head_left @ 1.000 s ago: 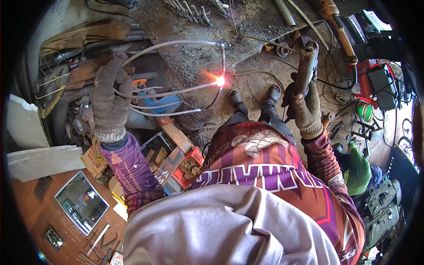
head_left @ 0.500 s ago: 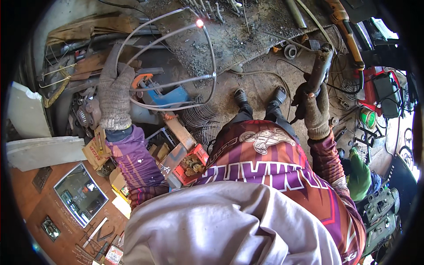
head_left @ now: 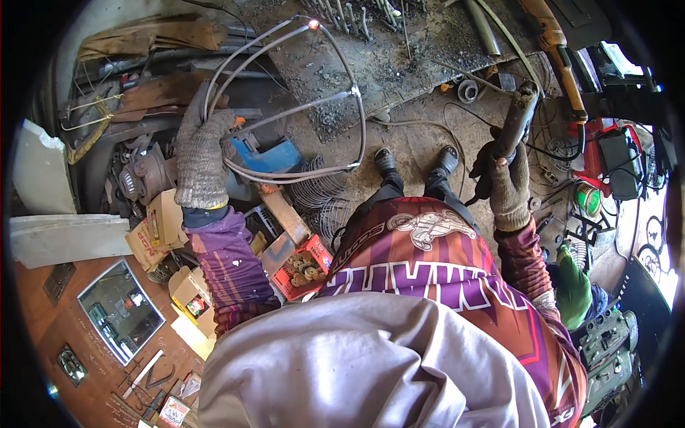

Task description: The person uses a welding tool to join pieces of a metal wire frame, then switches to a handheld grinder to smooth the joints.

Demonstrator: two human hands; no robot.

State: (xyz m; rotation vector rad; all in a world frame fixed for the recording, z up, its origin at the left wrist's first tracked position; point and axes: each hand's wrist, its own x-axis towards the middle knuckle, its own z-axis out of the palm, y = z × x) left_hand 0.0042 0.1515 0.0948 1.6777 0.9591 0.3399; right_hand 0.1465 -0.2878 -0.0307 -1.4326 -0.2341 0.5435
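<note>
My gloved left hand (head_left: 202,160) is closed around one side of a frame of bent metal rods (head_left: 356,92), holding it up over the floor on the left. A small orange-white glowing spot (head_left: 313,25) marks a joint at the frame's far corner. In my gloved right hand (head_left: 508,182) is a welding electrode holder (head_left: 519,121), tilted up and away from me. From its head a thin electrode (head_left: 471,76) reaches toward the left, its tip apart from the frame. The rods inside my left glove are hidden.
A gritty metal work table (head_left: 399,71) with several upright rod pieces lies ahead. An orange-handled tool (head_left: 553,36) rests at the far right. Below the frame are a blue metal part (head_left: 267,155), wire coils (head_left: 314,189) and a red crate (head_left: 317,250). Cables cross the floor.
My left hand has shifted slightly right and toward me, and the frame has turned a little. The glowing joint looks smaller. My right hand and the electrode holder have barely moved.
</note>
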